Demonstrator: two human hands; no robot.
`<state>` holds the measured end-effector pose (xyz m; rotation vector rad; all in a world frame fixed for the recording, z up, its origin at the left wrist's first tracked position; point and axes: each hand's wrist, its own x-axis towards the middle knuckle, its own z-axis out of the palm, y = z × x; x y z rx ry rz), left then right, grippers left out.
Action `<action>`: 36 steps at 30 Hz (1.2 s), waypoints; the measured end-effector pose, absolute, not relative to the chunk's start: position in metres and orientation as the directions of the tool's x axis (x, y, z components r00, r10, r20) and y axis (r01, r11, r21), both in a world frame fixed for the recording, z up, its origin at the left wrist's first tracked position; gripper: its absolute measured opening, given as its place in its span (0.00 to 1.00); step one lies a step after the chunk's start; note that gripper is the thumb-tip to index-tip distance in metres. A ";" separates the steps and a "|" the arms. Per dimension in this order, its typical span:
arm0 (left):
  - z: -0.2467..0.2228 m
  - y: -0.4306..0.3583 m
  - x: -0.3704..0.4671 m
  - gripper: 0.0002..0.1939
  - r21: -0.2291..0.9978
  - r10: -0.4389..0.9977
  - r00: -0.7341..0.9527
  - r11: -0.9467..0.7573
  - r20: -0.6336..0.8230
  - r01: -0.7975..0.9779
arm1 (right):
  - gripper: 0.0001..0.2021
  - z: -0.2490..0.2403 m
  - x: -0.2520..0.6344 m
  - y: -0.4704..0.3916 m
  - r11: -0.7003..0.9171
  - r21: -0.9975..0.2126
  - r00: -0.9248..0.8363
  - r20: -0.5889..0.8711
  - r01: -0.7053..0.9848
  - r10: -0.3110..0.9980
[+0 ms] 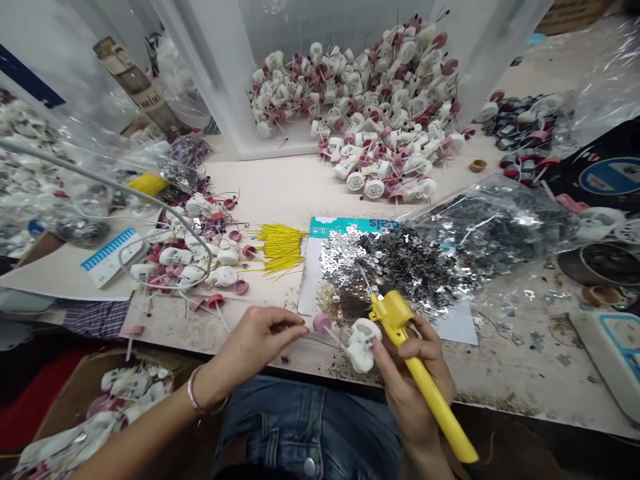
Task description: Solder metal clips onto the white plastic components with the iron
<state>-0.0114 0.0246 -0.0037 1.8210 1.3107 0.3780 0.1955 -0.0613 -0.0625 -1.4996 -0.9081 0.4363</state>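
Observation:
My right hand (417, 373) is wrapped round a yellow soldering gun (400, 320), whose dark metal tip points up and left. The thumb and fingers of that hand also steady a white plastic housing (363, 350). From the housing a white stem runs left to a pink cap (323, 324). Thumb and forefinger of my left hand (267, 340) are pinched just left of the cap, on what looks like a thin wire (320, 341) leading towards the housing. Behind the gun lies a heap of small metal tabs (400, 257) on a printed sheet (314, 267).
Yellow wires (280, 248) lie left of the sheet, beside a pile of white and pink assemblies (185, 257). A translucent bin (233, 133) at the back spills more such parts. A cardboard box (65, 407) of parts stands lower left. A grey cable (150, 199) arcs over the left side.

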 end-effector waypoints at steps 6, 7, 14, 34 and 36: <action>-0.017 -0.003 0.012 0.10 0.950 0.907 0.345 0.150 -0.243 0.275 | 0.12 -0.062 0.190 -0.061 0.022 -0.987 0.641 0.120 0.159 0.758; -0.019 -0.005 0.017 0.09 0.972 0.938 0.320 0.063 -0.134 0.225 | 0.12 -0.062 0.188 -0.059 0.029 -0.974 0.629 0.168 0.226 0.759; -0.031 -0.004 0.036 0.03 0.792 0.816 0.423 -0.535 0.394 0.294 | 0.09 -0.065 0.186 -0.050 0.167 -0.761 0.451 0.530 0.627 0.718; -0.023 -0.005 0.036 0.07 0.696 0.846 0.522 -0.442 0.112 0.566 | 0.10 -0.058 0.171 -0.067 0.358 -0.748 0.311 0.589 0.559 0.745; -0.022 -0.007 0.035 0.08 0.601 0.826 0.534 -0.522 0.179 0.605 | 0.10 -0.057 0.171 -0.068 0.358 -0.760 0.289 0.569 0.542 0.770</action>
